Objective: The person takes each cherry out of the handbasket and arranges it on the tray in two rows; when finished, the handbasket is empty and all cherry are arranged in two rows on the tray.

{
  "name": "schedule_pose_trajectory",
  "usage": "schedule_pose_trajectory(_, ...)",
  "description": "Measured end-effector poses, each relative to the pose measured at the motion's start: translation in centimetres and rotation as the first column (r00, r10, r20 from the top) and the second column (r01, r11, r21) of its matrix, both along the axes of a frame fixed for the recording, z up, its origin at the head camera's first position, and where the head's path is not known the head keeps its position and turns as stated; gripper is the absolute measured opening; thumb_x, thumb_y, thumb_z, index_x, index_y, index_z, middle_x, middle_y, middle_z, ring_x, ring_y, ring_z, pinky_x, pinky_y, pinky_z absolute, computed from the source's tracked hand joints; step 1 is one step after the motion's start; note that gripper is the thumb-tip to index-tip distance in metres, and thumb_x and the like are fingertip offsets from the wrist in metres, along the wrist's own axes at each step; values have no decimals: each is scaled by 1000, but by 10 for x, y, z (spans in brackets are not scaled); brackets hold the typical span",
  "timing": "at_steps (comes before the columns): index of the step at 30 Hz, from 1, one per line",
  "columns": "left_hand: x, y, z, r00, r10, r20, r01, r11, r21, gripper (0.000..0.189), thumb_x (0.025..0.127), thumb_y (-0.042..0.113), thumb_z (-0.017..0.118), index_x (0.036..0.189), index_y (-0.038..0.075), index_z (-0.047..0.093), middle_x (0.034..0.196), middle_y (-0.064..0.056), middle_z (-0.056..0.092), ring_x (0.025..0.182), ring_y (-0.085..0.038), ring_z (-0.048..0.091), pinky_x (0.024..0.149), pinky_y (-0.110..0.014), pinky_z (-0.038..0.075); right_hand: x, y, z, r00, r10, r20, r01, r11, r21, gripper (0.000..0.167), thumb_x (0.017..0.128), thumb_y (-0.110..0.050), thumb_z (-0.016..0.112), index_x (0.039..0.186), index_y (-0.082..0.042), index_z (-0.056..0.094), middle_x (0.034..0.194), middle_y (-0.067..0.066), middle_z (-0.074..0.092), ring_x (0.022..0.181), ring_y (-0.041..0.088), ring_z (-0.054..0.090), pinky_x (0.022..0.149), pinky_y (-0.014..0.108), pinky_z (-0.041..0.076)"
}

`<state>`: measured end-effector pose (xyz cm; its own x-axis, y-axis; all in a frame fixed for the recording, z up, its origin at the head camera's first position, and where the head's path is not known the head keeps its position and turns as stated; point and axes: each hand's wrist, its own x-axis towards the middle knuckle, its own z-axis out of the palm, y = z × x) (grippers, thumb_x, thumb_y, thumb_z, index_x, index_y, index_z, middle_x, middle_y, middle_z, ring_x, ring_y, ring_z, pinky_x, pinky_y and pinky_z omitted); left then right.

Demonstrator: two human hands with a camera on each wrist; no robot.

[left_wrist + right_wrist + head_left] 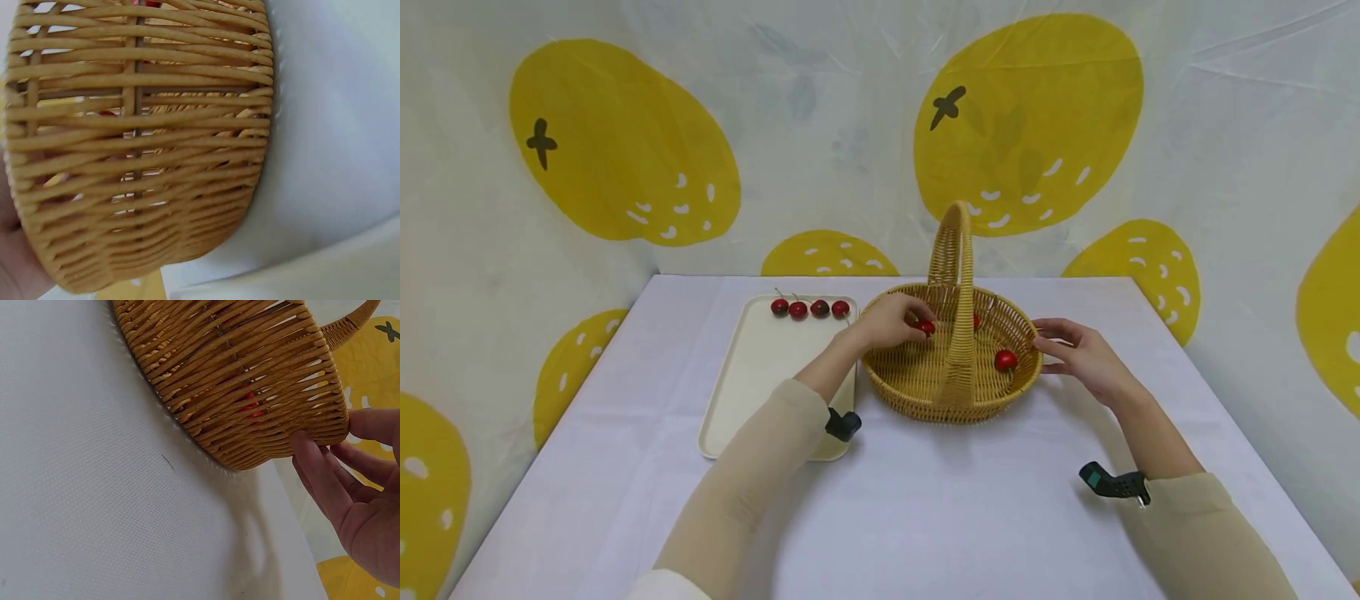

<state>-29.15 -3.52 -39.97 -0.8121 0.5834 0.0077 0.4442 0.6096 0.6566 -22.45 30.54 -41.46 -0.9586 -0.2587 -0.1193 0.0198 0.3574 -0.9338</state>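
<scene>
A wicker basket point(917, 407) with a tall arched handle stands on the table. My left hand point(891, 321) reaches over its left rim and pinches a red cherry point(927, 327) low inside it. Two more cherries lie in the basket, one point(1005, 360) at the right and one point(977, 322) partly hidden behind the handle. On the basket's right side my right hand point(1086, 358) holds the rim. In the right wrist view its fingertips point(306, 442) lie against the woven outer wall. The wicker wall point(144, 156) covers most of the left hand in the left wrist view.
Left of the basket lies a cream tray point(760, 375), partly under the left forearm. Several dark red cherries with stems point(798, 310) sit in a row along its far edge. A white cloth point(940, 517) covers the table, and a lemon-patterned curtain point(850, 167) hangs behind.
</scene>
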Motion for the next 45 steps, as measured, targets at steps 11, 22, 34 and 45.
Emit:
schedule_pose_trajectory(11, 8, -20, 5, 998, 58, -14, -56, 989, 136, 27, 92, 8, 78, 118, 8, 73, 115, -5, 71, 101, -18, 68, 89, -31, 53, 1, 0, 0, 1000, -4, 4, 4, 1000, 1, 62, 107, -29, 57, 154, 5, 35, 149, 29, 42, 110, 8, 59, 87, 33, 57)
schedule_pose_trajectory(22, 17, -42, 10, 992, 125, -31, -111, 954, 279, 28, 93, 3, 75, 121, 7, 73, 115, -5, 71, 103, -19, 68, 89, -31, 55, 0, -1, 0, 1000, -3, 1, 3, 1000, 2, 62, 107, -29, 57, 155, 5, 35, 150, 28, 42, 109, 7, 60, 87, 33, 58)
schedule_pose_trajectory(34, 22, -76, 13, 967, 243, 81, -253, 858, 448, 33, 93, 5, 76, 125, 6, 69, 119, -10, 69, 111, -27, 68, 90, -34, 57, 1, -2, 1, 1000, -2, -6, 2, 1000, -4, 61, 107, -29, 57, 154, 6, 36, 148, 29, 43, 108, 6, 60, 86, 32, 58)
schedule_pose_trajectory(45, 23, -103, 5, 938, 318, 137, -343, 794, 502, 34, 91, 2, 77, 124, 5, 69, 119, -12, 69, 109, -28, 69, 89, -35, 57, 1, -1, 0, 1000, -6, -9, 6, 1000, -4, 61, 107, -28, 57, 153, 6, 36, 147, 30, 43, 108, 7, 60, 86, 32, 58)
